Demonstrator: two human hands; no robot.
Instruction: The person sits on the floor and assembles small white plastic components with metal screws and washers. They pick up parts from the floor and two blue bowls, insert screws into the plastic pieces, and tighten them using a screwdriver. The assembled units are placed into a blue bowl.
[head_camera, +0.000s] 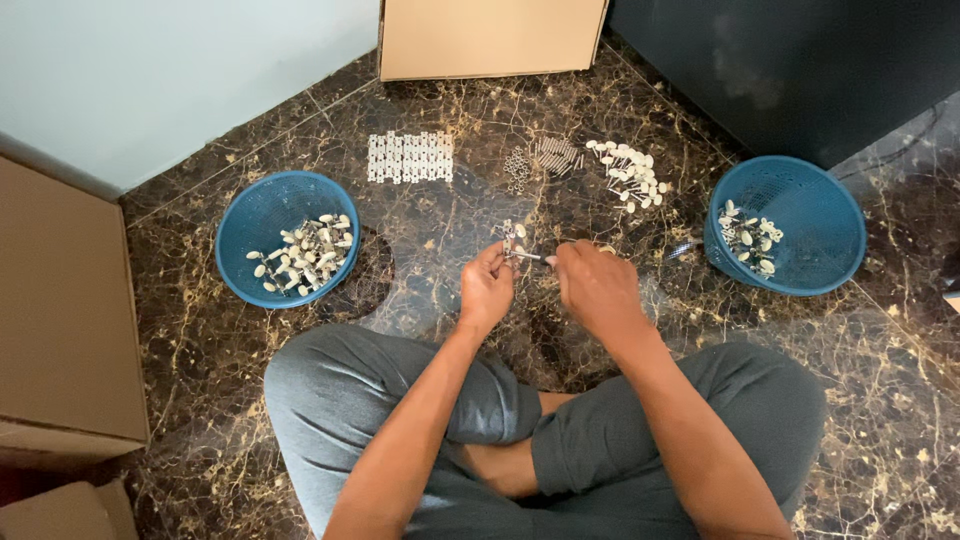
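Person sits cross-legged on the floor, left hand and right hand meeting over a small metal part before the knees. Left basket with assembled pieces to the left, right basket with fewer to the right. Beyond the hands, left to right: plastic strips, springs, screws, loose caps. Cardboard box behind them, at the wall.

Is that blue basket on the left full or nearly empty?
Nearly empty: the left blue basket holds only a shallow scatter of small white pieces, with bare mesh floor showing.
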